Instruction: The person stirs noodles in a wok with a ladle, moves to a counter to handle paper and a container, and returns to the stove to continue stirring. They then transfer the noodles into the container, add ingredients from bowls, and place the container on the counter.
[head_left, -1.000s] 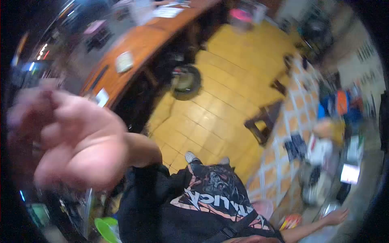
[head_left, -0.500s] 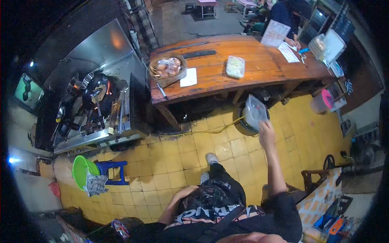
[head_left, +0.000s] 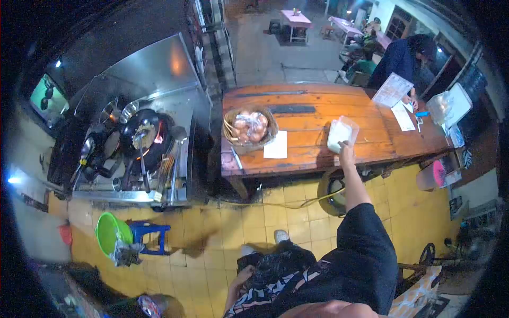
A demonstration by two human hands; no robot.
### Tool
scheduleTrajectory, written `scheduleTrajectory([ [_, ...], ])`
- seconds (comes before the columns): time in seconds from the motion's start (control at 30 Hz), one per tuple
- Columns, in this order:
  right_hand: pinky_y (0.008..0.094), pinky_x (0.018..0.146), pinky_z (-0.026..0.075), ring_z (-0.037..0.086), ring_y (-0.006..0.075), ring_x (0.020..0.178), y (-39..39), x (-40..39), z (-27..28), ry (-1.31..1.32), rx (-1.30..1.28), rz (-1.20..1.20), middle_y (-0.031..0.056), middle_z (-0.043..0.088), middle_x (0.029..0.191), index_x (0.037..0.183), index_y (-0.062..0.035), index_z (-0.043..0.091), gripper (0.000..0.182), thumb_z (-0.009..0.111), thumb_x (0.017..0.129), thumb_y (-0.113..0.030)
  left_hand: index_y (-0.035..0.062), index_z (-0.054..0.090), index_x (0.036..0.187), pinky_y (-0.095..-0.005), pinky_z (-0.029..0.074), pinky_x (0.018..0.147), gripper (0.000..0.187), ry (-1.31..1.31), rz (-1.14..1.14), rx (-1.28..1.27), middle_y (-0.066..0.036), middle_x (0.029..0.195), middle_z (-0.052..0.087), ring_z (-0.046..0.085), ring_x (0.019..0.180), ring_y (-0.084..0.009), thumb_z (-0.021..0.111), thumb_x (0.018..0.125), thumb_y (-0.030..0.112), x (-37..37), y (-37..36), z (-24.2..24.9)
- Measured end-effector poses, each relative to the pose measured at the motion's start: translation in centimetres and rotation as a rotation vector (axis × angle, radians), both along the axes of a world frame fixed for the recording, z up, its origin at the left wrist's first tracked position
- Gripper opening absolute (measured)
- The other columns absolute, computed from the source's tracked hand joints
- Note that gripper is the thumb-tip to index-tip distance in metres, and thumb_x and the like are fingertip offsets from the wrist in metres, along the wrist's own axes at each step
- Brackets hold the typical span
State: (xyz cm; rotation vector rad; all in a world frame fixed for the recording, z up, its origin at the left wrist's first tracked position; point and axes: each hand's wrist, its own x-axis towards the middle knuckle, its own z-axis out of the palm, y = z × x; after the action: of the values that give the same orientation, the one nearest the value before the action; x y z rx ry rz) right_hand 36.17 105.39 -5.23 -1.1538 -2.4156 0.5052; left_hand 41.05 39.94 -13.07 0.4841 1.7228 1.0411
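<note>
My right hand [head_left: 347, 153] reaches over the wooden counter, its fingers closed on a clear plastic lid [head_left: 352, 127]. The lid overlaps the plastic food container [head_left: 336, 139] with pale contents, which sits near the counter's front edge. Down by my waist, my left hand [head_left: 245, 274] rests against my dark clothing, its fingers partly hidden.
On the wooden counter [head_left: 302, 124] are a basket of eggs [head_left: 249, 126], a white paper [head_left: 275, 144] and a pen. A wok [head_left: 144, 135] holds food over flame at left. A green basket [head_left: 112, 236] stands by a blue stool [head_left: 154, 237]. Across the counter, a person [head_left: 400, 63] leans over papers.
My right hand has carried the clear lid up from below the counter's edge to the food container. My view has shifted, showing more beyond the counter.
</note>
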Motion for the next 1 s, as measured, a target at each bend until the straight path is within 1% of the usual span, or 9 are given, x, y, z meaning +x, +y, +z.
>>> scheduleTrajectory([
  [0.17,0.0414,0.097,0.041,0.046,0.0355,0.117,-6.6,-3.0,0.9,-0.161,0.465,-0.147,0.017,0.048,0.129,0.123,-0.0055,0.052,0.045,0.056,0.078,-0.002,-0.0016,0.056,0.116,-0.0357,0.043,0.088,0.037,0.0,0.058,0.057,-0.014,0.111,0.061,0.055,0.1,-0.0227,0.048,0.087,0.019,-5.3,-4.9,-2.6],
  [0.23,0.0414,0.098,0.039,0.048,0.0362,0.112,-12.9,-5.5,0.0,0.088,0.278,-0.022,0.0204,0.048,0.124,0.123,-0.0059,0.052,0.048,0.055,0.076,0.006,-0.0016,0.056,0.116,-0.0356,0.043,0.088,0.037,0.037,0.051,0.082,-0.015,0.111,0.061,0.055,0.1,-0.0227,0.047,0.087,0.019,-8.0,-7.9,-3.0],
  [0.3,0.0417,0.097,0.039,0.048,0.0358,0.112,-23.8,-8.4,0.2,0.139,0.479,0.164,0.0202,0.048,0.124,0.12,-0.0043,0.054,0.043,0.054,0.078,0.005,-0.0015,0.056,0.116,-0.0356,0.043,0.088,0.036,0.064,0.046,0.091,-0.015,0.111,0.061,0.055,0.1,-0.0227,0.047,0.086,0.019,-11.3,-11.3,-2.9],
  [0.43,0.0405,0.098,0.039,0.049,0.0369,0.113,-43.7,-18.2,-2.4,0.262,0.274,0.803,0.0178,0.05,0.125,0.118,-0.0029,0.055,0.039,0.058,0.079,0.001,-0.0014,0.056,0.116,-0.0356,0.043,0.088,0.036,0.101,0.101,0.11,-0.015,0.111,0.061,0.055,0.101,-0.0227,0.047,0.086,0.018,-15.2,-20.3,-3.3],
  [0.57,0.0398,0.096,0.041,0.048,0.0356,0.114,-60.5,-29.8,2.3,0.182,-0.089,1.075,0.0194,0.051,0.122,0.116,-0.0018,0.056,0.038,0.063,0.08,-0.012,0.0002,0.06,0.104,-0.0376,0.047,0.082,0.031,-0.159,0.386,0.016,-0.014,0.097,0.065,0.061,0.091,-0.0272,0.055,0.082,0.022,-20.2,-24.4,0.9],
  [0.67,0.0412,0.1,0.037,0.043,0.0399,0.118,-67.9,-39.9,2.2,0.2,-0.139,0.984,0.024,0.042,0.13,0.128,0.0003,0.042,0.053,0.061,0.083,-0.021,0.0007,0.063,0.094,-0.0377,0.049,0.078,0.03,0.124,0.261,-0.043,-0.015,0.097,0.065,0.063,0.088,-0.0293,0.059,0.08,0.027,-25.0,-29.2,-7.6],
  [0.83,0.0419,0.099,0.039,0.046,0.0413,0.116,-72.2,-52.4,-6.9,-0.02,-0.083,0.78,0.0344,0.044,0.122,0.133,0.0066,0.031,0.076,0.063,0.08,-0.036,0.0012,0.061,0.095,-0.0374,0.05,0.074,0.027,0.422,0.397,-0.14,-0.018,0.093,0.064,0.065,0.087,-0.0303,0.061,0.081,0.025,-39.0,-31.5,-0.2],
  [0.9,0.0442,0.094,0.042,0.049,0.0433,0.114,-71.6,-54.5,-5.8,-0.495,-0.295,0.893,0.0331,0.045,0.125,0.127,0.0164,0.034,0.077,0.062,0.077,-0.034,0.0013,0.06,0.098,-0.0374,0.05,0.074,0.028,0.423,0.44,-0.16,-0.019,0.092,0.064,0.065,0.087,-0.0306,0.061,0.082,0.023,-44.1,-32.1,1.7],
  [1.0,0.0473,0.083,0.047,0.058,0.0433,0.095,-70.2,-54.2,-3.8,0.061,-0.404,0.62,0.0297,0.057,0.105,0.129,-0.0004,0.037,0.057,0.059,0.08,-0.016,0.002,0.058,0.097,-0.036,0.05,0.073,0.024,0.516,0.676,-0.173,-0.014,0.084,0.066,0.065,0.083,-0.0299,0.062,0.083,0.021,-50.2,-33.0,7.1],
])
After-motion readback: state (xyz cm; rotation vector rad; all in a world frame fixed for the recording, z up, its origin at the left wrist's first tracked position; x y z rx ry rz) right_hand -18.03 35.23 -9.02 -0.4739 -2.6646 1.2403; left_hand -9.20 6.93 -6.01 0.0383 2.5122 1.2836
